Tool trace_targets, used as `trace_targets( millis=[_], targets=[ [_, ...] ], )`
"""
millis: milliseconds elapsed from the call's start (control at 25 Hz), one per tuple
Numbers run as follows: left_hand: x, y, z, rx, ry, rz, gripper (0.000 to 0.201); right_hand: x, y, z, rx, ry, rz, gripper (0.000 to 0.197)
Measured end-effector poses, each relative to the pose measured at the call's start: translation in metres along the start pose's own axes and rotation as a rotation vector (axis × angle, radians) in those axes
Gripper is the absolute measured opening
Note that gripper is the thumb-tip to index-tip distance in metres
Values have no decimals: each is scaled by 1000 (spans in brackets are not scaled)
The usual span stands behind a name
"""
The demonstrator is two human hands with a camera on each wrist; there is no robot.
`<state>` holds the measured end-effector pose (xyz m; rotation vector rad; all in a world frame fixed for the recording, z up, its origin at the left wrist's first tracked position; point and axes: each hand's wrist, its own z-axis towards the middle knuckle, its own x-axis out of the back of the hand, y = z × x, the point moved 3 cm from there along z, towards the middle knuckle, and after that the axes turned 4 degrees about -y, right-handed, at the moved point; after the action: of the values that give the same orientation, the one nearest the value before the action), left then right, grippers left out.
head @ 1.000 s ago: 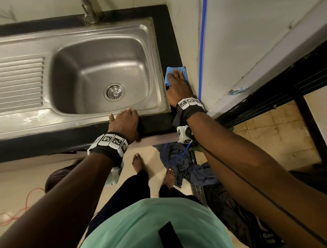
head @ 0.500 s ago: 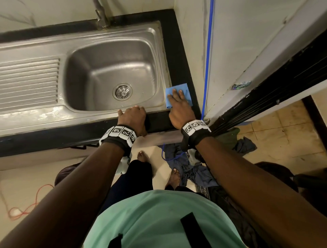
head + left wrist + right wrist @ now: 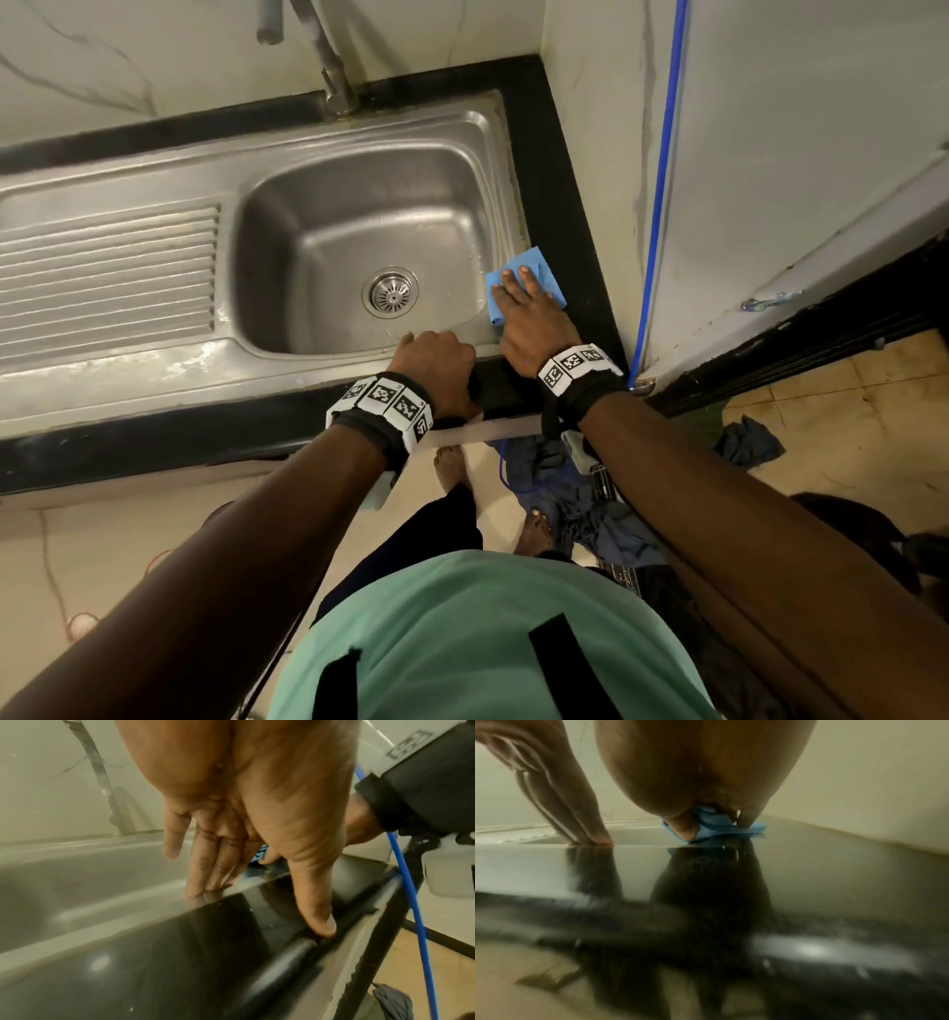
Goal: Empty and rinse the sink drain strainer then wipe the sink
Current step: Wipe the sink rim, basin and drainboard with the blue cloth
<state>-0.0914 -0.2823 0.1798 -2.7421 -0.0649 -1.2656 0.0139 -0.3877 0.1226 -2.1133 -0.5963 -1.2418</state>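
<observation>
The steel sink [image 3: 154, 354] has a round drain strainer [image 3: 390, 292] seated in its basin floor. A folded blue cloth [image 3: 544, 272] lies over the sink's right rim and the black counter. My right hand [image 3: 521, 300] lies flat on it and presses it down; the right wrist view shows the cloth [image 3: 721, 830] squeezed under the fingers. My left hand [image 3: 436, 357] rests on the sink's front rim just left of it. In the left wrist view its fingers [image 3: 205, 874] are straight on the steel and the thumb sits on the counter's front edge.
A faucet [image 3: 328, 77] stands behind the basin, and a ribbed drainboard [image 3: 108, 277] fills the sink's left side. A wall with a blue cord [image 3: 662, 180] closes in the right. Dark clothes [image 3: 580, 498] lie on the floor by my feet.
My right hand slid the blue cloth toward me along the right counter strip and leftward onto the sink's rim. The left hand stayed on the front rim.
</observation>
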Motion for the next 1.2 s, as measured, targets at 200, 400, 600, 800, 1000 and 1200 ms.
trace_targets(
  millis=[200, 400, 600, 800, 1000, 1200],
  targets=[
    [14, -29, 37, 99, 175, -240, 58, -7, 4, -13, -2, 74, 70, 69],
    [12, -33, 84, 31, 83, -501, 79, -14, 5, -11, -64, 67, 106, 72],
    [6, -36, 113, 40, -61, -580, 80, 5, 12, 39, -109, 39, 174, 68],
    [0, -34, 123, 80, -66, -642, 59, 20, 15, 65, -115, 34, 141, 67],
    [3, -35, 120, 69, -83, -685, 50, 9, 13, 34, -104, 15, 128, 66],
    [0, -40, 135, -51, -107, -695, 54, 4, 12, 22, -150, 4, 97, 66]
  ],
)
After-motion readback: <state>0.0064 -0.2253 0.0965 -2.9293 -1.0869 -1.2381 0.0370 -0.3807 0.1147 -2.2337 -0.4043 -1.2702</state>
